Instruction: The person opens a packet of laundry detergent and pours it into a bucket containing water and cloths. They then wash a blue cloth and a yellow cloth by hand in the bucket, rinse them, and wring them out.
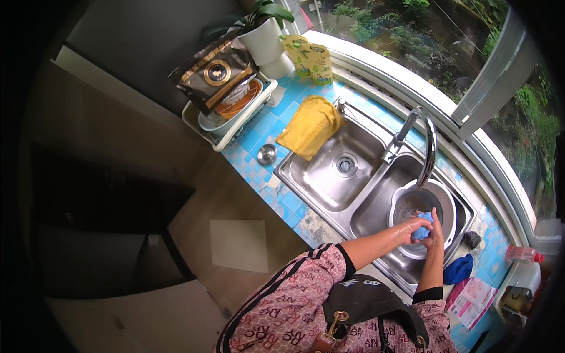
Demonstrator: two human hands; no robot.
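Both hands grip a crumpled light-blue cloth [422, 227] over a white basin [449, 207]. My left hand [412, 227] holds it from one side, and my right hand [435, 227] presses against the other. The basin sits in the right bowl of a stainless-steel double sink [368, 212], with water [404, 207] inside it. A curved chrome faucet [430, 145] arches above the basin. Whether water is running from its spout is hard to tell.
A yellow towel [311, 125] drapes over the left bowl's corner. Nearby are a sink strainer [267, 154] and a dish rack [229, 137]. Right of the sink lie a dark scouring pad [472, 239], a dark-blue cloth [459, 269] and a pink packet [471, 302]. A window frame [397, 84] runs behind.
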